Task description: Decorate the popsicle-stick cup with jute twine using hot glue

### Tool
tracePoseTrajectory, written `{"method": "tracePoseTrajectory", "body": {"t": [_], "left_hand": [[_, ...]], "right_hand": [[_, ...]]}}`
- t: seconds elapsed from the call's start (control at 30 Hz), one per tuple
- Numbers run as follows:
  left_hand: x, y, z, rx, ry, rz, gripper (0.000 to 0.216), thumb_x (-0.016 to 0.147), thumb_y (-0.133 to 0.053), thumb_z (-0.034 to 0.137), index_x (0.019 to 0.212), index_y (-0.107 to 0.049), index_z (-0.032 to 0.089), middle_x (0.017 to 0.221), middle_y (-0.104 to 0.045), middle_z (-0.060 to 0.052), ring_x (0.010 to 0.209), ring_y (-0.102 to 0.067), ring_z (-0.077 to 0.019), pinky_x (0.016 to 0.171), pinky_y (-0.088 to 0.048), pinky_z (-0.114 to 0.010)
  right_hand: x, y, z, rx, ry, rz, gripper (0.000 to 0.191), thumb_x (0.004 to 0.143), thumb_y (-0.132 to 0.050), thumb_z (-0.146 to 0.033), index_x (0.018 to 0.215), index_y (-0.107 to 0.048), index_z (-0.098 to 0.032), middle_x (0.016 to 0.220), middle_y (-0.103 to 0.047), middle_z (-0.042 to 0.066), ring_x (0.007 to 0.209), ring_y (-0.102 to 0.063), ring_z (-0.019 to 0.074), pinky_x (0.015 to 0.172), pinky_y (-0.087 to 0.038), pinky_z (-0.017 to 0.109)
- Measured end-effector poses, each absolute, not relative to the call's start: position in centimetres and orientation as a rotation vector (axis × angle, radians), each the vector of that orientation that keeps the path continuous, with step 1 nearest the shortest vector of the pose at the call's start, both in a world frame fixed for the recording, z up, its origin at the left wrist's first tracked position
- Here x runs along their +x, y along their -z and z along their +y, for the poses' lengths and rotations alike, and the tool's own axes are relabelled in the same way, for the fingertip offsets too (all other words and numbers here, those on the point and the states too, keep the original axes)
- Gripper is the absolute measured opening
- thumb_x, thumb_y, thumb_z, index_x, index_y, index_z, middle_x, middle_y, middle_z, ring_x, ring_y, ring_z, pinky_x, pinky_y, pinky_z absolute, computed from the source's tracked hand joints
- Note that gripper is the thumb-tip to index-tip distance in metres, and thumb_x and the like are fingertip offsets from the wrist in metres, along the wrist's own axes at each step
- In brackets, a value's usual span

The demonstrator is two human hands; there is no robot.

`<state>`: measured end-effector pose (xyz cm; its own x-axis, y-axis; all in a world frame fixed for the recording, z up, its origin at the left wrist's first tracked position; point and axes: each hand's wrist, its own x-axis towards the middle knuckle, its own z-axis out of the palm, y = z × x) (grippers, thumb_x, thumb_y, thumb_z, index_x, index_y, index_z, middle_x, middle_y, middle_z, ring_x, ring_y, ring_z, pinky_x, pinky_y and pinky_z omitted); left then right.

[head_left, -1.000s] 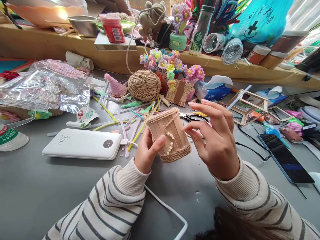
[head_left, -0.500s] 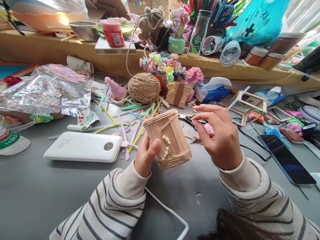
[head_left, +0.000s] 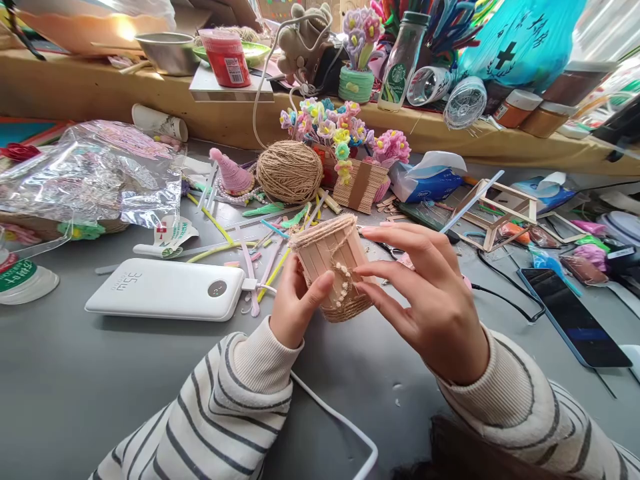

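Note:
A small cup of wooden craft sticks [head_left: 317, 261], bound with twine at its rim and base, is tilted above the table. My left hand [head_left: 296, 301] grips it from the left, thumb across the front. A curved string of white beads [head_left: 343, 288] runs down its front along with loose strands of twine. My right hand [head_left: 435, 310] is at the cup's right side, thumb and index fingertips pinched together right beside the beads. What that pinch holds, if anything, is too fine to make out. The right hand's other fingers are extended.
A white power bank [head_left: 165, 290] with a cable lies at left. Behind the cup are a twine ball [head_left: 290, 172], a banded bundle of sticks [head_left: 357, 187] and scattered colored strips. A glue stick [head_left: 473, 200] slants up behind my right hand. A phone [head_left: 575, 319] lies at right.
My right hand has moved left and down from beside the cup to its front by the beads, fingertips now at the cup. The cup has shifted slightly and tilted in my left hand.

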<state>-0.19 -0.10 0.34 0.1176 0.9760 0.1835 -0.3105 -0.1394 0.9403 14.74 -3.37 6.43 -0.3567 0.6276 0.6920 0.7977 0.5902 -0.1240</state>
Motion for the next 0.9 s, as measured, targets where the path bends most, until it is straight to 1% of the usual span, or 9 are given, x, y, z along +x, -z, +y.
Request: {"method": "tracePoseTrajectory", "body": {"t": [0.13,0.27,0.43,0.63,0.77,0.9], "left_hand": [[-0.14,0.14,-0.03,1.173,-1.368,0.783,0.048,0.071,-0.064,0.038,0.112,-0.050,0.017,0.111,-0.061,-0.007,0.103,-0.056,-0.0210,0.087,-0.045,-0.030],[-0.09,0.24,-0.02,1.185,-1.373,0.767,0.046,0.072,-0.062,0.035,0.113,-0.050,0.017,0.116,-0.059,-0.007,0.108,-0.054,-0.0210,0.090,-0.043,-0.029],[-0.09,-0.21,-0.08,1.184,-1.342,0.783,0.046,0.071,-0.063,0.038,0.109,-0.050,0.017,0.117,-0.058,-0.008,0.110,-0.053,-0.0224,0.091,-0.043,-0.030],[-0.09,-0.07,-0.04,1.176,-1.329,0.779,0.049,0.070,-0.063,0.041,0.111,-0.050,0.016,0.117,-0.058,-0.010,0.110,-0.053,-0.0242,0.091,-0.044,-0.032],[-0.09,0.20,-0.03,1.198,-1.344,0.749,0.049,0.073,-0.061,0.037,0.115,-0.049,0.016,0.119,-0.057,-0.009,0.110,-0.053,-0.0218,0.091,-0.044,-0.030],[-0.03,0.31,0.03,1.202,-1.348,0.744,0.051,0.074,-0.060,0.036,0.118,-0.047,0.015,0.121,-0.056,-0.009,0.111,-0.052,-0.0228,0.092,-0.043,-0.030]], "right_hand": [[14.64,-6.34,-3.30,-1.117,0.296,-2.073,0.009,0.078,-0.056,-0.012,0.080,-0.063,-0.018,0.109,-0.060,0.009,0.106,-0.051,0.0217,0.092,-0.046,0.041],[14.59,-6.21,-3.21,-1.111,0.299,-2.067,0.009,0.078,-0.055,-0.010,0.079,-0.062,-0.016,0.106,-0.061,0.010,0.104,-0.052,0.0219,0.091,-0.047,0.041],[14.70,-6.16,-3.05,-1.121,0.344,-2.046,0.008,0.076,-0.056,-0.008,0.079,-0.063,-0.012,0.103,-0.062,0.012,0.103,-0.053,0.0229,0.091,-0.047,0.040],[15.10,-6.54,-3.02,-1.157,0.377,-1.983,0.008,0.076,-0.058,-0.009,0.080,-0.063,-0.013,0.104,-0.062,0.012,0.102,-0.053,0.0224,0.089,-0.047,0.039],[15.38,-6.82,-3.12,-1.096,0.354,-2.092,0.012,0.075,-0.061,-0.015,0.085,-0.063,-0.012,0.108,-0.060,0.013,0.106,-0.051,0.0235,0.089,-0.047,0.039],[15.33,-6.86,-3.12,-1.081,0.355,-2.174,0.013,0.076,-0.060,-0.017,0.088,-0.063,-0.013,0.111,-0.058,0.013,0.108,-0.049,0.0234,0.091,-0.047,0.040]]}}
